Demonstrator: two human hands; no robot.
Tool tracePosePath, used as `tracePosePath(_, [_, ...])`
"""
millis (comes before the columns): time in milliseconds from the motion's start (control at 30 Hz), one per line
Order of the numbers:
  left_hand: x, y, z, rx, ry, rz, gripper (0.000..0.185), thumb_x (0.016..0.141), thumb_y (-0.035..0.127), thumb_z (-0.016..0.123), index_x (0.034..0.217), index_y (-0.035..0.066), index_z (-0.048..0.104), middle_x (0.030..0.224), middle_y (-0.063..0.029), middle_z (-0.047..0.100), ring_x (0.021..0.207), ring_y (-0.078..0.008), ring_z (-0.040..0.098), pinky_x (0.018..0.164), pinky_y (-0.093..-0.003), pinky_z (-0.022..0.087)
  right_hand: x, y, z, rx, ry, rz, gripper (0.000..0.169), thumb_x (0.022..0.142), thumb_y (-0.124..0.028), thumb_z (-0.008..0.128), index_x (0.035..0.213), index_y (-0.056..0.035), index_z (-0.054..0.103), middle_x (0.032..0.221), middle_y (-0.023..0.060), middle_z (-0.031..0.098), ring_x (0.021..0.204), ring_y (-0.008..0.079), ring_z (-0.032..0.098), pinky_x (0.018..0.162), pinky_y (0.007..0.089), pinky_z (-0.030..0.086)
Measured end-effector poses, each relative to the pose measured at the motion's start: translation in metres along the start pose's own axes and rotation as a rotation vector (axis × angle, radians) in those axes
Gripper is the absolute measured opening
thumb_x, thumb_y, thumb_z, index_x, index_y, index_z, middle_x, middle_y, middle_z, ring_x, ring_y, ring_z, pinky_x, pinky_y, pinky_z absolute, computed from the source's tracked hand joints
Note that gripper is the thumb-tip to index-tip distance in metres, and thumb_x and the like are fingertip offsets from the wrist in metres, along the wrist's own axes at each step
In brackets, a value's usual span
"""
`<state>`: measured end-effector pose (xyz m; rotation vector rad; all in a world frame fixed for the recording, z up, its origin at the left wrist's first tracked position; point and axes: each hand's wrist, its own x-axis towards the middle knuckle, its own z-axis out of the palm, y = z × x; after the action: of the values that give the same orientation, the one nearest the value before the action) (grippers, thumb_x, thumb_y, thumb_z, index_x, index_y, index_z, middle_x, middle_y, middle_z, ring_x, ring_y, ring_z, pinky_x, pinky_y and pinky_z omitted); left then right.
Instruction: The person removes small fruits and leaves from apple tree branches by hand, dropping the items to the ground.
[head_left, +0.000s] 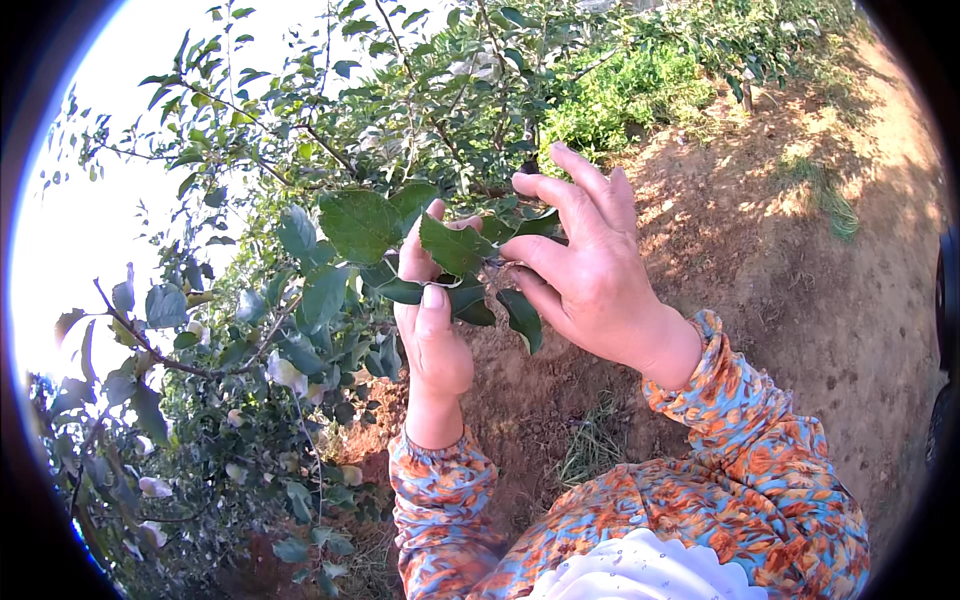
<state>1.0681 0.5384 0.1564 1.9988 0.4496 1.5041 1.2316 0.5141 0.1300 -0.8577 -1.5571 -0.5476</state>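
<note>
A leafy tree shoot (459, 249) with broad, toothed green leaves stretches between my two hands. My left hand (436, 352) grips it from below, the thumb lying over a leaf stalk and the fingers behind the leaves. On the right, thumb and index finger of my right hand (600, 274) pinch the shoot's end, while the other fingers are raised and spread. A dark leaf (520, 319) hangs just under the pinched end. Leaves partly hide my left fingertips and the stem.
Branches (169, 364) with pale fruit (287, 373) crowd the left side. More leafy branches (330, 146) rise at the top. Bare brown soil (810, 315) spreads on the right, with cut grass (596, 442) below my hands. Bright green plants (630, 97) grow beyond.
</note>
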Motion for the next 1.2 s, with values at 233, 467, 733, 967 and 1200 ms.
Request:
tracePosePath(233, [0.0, -0.007, -0.006, 0.055, -0.079, 0.069, 0.071, 0.093, 0.045, 0.041, 0.143, -0.005, 0.03, 0.128, -0.019, 0.053, 0.118, -0.0263, 0.053, 0.1, -0.0389, 0.042, -0.001, -0.009, 0.006, -0.078, 0.01, -0.04, 0.008, 0.072, -0.014, 0.071, 0.077, -0.011, 0.065, 0.118, 0.0072, 0.056, 0.129, 0.0312, 0.042, 0.103, 0.0642, 0.021])
tracePosePath(467, [0.003, -0.008, -0.016, 0.243, -0.1, 0.196, 0.058, 0.091, 0.028, 0.039, 0.139, -0.005, 0.039, 0.121, -0.0215, 0.055, 0.109, -0.031, 0.052, 0.097, -0.0415, 0.04, 0.002, -0.009, 0.009, -0.099, 0.035, -0.078, 0.006, 0.073, -0.01, 0.068, 0.078, -0.0096, 0.066, 0.11, 0.0041, 0.061, 0.123, 0.0278, 0.05, 0.106, 0.0603, 0.022])
tracePosePath(733, [0.019, -0.01, -0.017, 0.423, -0.078, 0.393, 0.059, 0.092, 0.032, 0.042, 0.137, -0.006, 0.04, 0.121, -0.0213, 0.056, 0.107, -0.0372, 0.053, 0.101, -0.0479, 0.034, -0.011, -0.003, -0.002, -0.084, 0.095, -0.009, 0.013, 0.071, -0.007, 0.072, 0.082, -0.0064, 0.064, 0.12, 0.0138, 0.058, 0.123, 0.037, 0.048, 0.106, 0.0559, 0.025])
tracePosePath(967, [0.032, -0.009, -0.014, 0.577, -0.031, 0.477, 0.068, 0.091, 0.044, 0.049, 0.137, -0.005, 0.038, 0.124, -0.0203, 0.054, 0.114, -0.0392, 0.051, 0.106, -0.0547, 0.026, -0.064, 0.019, -0.006, -0.018, 0.001, 0.199, 0.013, 0.074, -0.006, 0.07, 0.083, -0.003, 0.062, 0.122, 0.0184, 0.054, 0.124, 0.0401, 0.044, 0.104, 0.0547, 0.029])
tracePosePath(1200, [0.062, -0.008, -0.011, 0.644, 0.096, 0.586, 0.076, 0.091, 0.052, 0.049, 0.137, -0.007, 0.035, 0.124, -0.0225, 0.05, 0.114, -0.039, 0.049, 0.107, -0.0569, 0.023, -0.17, 0.066, -0.006, -0.066, -0.283, 0.469, 0.013, 0.075, -0.01, 0.07, 0.082, -0.0024, 0.061, 0.114, 0.018, 0.055, 0.115, 0.0383, 0.048, 0.098, 0.0513, 0.035])
